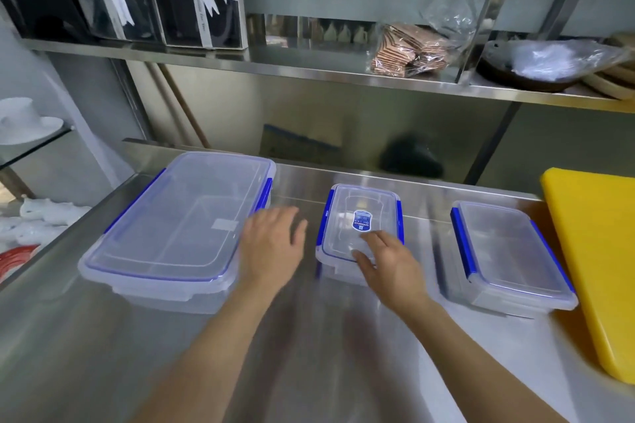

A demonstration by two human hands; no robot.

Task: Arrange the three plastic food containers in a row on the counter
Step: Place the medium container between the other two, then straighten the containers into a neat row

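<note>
Three clear plastic containers with blue clips stand on the steel bench (309,354), spread along it from left to right. The large container (178,220) sits toward the bench's left edge, its far end close to the back edge. The small container (360,227), which has a blue label on its lid, stands near the middle of the bench, closer to the back edge than the front. The medium container (508,251) lies toward the right edge, just beside a yellow cutting board (598,257) that covers the bench's right end.

The left hand (271,244) is in the gap between the large and small containers, blurred, with its fingers loosely spread and nothing in them; its thumb side lies against or just beside the large container's right wall, and contact cannot be told for certain. The right hand (388,261) rests over the near right corner of the small container, fingers extended and slightly parted, their tips lying on the lid just below the label. The thumb is hidden, so whether the hand grips the box or only touches it cannot be told.
</note>
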